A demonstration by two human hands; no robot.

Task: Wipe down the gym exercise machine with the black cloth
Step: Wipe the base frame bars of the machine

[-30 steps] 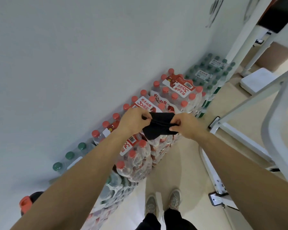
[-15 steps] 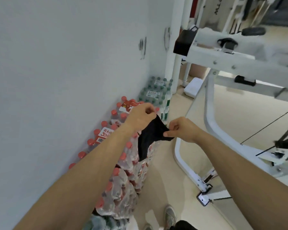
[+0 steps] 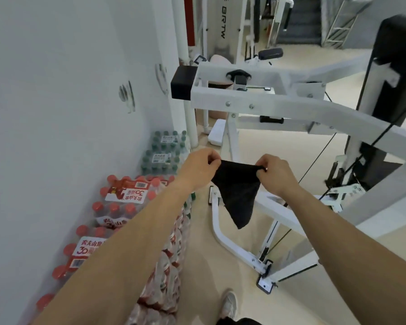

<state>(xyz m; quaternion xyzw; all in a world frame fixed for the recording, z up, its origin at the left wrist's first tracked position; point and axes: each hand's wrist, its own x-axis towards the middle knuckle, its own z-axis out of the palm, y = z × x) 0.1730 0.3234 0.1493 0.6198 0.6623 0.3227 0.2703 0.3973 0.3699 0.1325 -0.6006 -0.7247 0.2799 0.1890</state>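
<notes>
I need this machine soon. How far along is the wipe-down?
Done: only the cloth is picked up. In hand: left hand and right hand pinch its top corners, holding it spread in the air, short of the machine. Left: all the wiping.

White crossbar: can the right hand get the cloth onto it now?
Probably yes: right hand pinches the black cloth in open air, nothing between it and the white crossbar; left hand pinches it too.

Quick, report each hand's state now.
Left hand: pinching one top corner of the hanging black fabric cloth.
Right hand: pinching the cloth's other top corner.
</notes>
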